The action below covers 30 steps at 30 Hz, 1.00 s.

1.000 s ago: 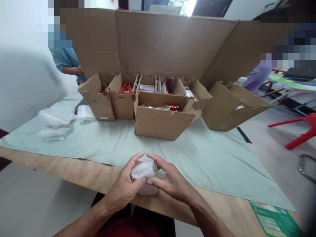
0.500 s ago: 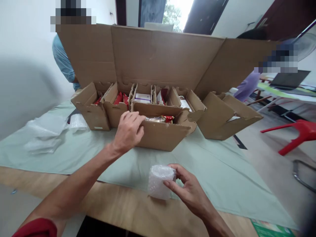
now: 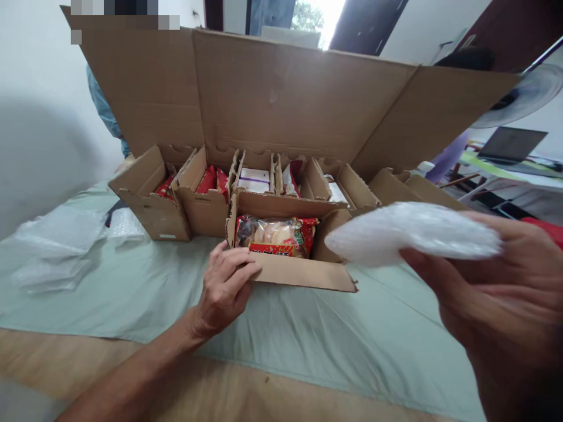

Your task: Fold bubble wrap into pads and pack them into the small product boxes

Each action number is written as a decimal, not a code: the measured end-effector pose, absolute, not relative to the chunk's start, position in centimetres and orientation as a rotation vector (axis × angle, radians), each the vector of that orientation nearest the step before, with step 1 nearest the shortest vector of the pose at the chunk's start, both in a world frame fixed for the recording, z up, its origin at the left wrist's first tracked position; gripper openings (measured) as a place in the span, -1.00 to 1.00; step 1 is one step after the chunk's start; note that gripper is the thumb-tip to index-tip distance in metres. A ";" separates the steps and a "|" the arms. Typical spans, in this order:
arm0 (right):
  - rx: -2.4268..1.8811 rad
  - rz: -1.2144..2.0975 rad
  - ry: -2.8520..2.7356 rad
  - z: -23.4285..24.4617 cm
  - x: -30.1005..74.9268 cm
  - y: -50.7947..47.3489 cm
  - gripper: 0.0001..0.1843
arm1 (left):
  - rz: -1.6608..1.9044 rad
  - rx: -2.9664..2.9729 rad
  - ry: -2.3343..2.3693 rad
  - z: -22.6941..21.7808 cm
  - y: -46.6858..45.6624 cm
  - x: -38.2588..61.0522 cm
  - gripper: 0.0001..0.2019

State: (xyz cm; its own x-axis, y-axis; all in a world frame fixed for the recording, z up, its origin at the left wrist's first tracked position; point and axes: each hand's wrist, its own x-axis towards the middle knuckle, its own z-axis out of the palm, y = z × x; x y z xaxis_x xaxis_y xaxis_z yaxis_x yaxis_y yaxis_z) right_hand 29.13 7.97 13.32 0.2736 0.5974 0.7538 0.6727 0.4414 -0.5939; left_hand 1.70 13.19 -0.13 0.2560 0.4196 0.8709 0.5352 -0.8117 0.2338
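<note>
My left hand (image 3: 226,278) is closed over the front edge of a cardboard box (image 3: 303,275), which tilts toward me. A clear-and-red packet of food (image 3: 275,234) lies inside that box. On the right, close to the camera, my right hand (image 3: 488,287) grips a bubble-wrapped item (image 3: 409,234) between thumb and fingers. What the wrap covers cannot be made out. The item is held up in the air, to the right of the tilted box, and hides part of the boxes behind it.
Behind stands a row of open cardboard bins, one with red packets (image 3: 206,180), another with white boxes (image 3: 254,180). A tall cardboard panel (image 3: 285,105) rises behind them. Sheets of bubble wrap (image 3: 57,234) lie left on the green cloth (image 3: 308,334). A person's blue sleeve (image 3: 103,105) shows behind.
My right hand has lifted the bubble-wrapped item from the table's front edge, up and right. My left hand has taken hold of the front box and its opening now tips toward me.
</note>
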 end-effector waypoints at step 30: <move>-1.960 -0.072 -3.078 13.5 25.5 18.5 -0.70 | -1.692 -2.421 -0.936 -0.8 13.5 1.5 -0.71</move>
State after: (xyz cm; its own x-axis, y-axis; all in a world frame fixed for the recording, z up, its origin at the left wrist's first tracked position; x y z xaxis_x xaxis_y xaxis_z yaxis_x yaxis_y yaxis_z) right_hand 25.49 18.53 13.51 -0.3332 0.8581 -0.3907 0.8390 0.4589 0.2925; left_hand 1.48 13.54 -0.81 0.2215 0.4485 0.8659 0.4957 -0.8165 0.2961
